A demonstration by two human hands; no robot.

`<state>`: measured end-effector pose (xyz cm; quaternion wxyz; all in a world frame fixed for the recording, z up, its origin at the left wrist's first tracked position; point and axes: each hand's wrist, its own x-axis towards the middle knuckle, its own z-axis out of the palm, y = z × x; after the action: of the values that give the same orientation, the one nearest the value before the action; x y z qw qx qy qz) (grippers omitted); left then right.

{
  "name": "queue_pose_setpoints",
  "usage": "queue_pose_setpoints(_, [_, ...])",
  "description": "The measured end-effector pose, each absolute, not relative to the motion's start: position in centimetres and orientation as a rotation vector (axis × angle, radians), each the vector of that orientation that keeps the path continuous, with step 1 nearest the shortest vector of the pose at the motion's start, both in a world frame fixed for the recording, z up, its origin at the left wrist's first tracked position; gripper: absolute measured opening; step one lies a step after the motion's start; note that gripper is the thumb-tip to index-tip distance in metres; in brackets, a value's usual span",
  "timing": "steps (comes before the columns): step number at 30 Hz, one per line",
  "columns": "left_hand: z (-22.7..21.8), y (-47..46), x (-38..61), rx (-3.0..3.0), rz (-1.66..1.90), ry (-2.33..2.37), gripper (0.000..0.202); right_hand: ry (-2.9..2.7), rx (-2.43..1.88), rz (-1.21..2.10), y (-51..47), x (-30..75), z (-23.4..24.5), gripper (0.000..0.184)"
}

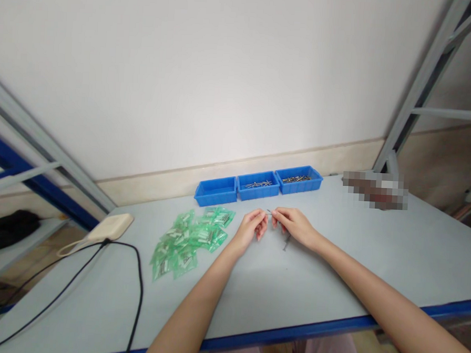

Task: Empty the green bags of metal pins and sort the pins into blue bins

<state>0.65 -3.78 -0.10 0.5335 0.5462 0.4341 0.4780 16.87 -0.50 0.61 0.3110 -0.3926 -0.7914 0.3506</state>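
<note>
In the head view, my left hand (253,226) and my right hand (294,225) meet over the middle of the table, fingertips pinched close together. Between them shows a thin metal screw (269,213), small and partly hidden by the fingers. A few more screws (286,243) lie on the table just under my right palm. To the left of my left hand is a spread of green plastic bags (193,236) with small metal parts inside. Beyond my hands, the middle blue bin (258,195) holds silver screws, and the right blue bin (301,187) holds darker, brassy ones.
A third blue bin (216,198) stands at the left end of the row by the wall. At the table's left are a white box (111,227) and a looping black cable (140,277). A blurred-out brown object (376,193) lies far right. Metal frames rise at both sides.
</note>
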Motion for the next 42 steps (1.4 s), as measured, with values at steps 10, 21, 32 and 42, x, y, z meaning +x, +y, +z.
queue_pose_setpoints(10, [0.3, -4.1, 0.6, 1.301, 1.048, 1.034, 0.037, -2.060, -0.979, 0.964, -0.2, 17.2, 0.6, 0.041])
queue_pose_setpoints(21, [0.1, -3.9, 0.1, 1.340, 1.072, 1.035, 0.034, -2.071, -0.962, 0.878, 0.0, 17.1, 0.5, 0.030])
queue_pose_setpoints(32, [-0.7, -2.5, -0.6, 1.219, 1.205, 1.184, 0.051, -2.148, -1.061, 0.864, 0.8, 16.7, 1.2, 0.042])
queue_pose_setpoints(42, [-1.4, -1.5, -2.4, 1.177, 1.244, 1.233, 0.058, -2.102, -1.518, 0.138, 7.5, 11.4, 7.5, 0.047])
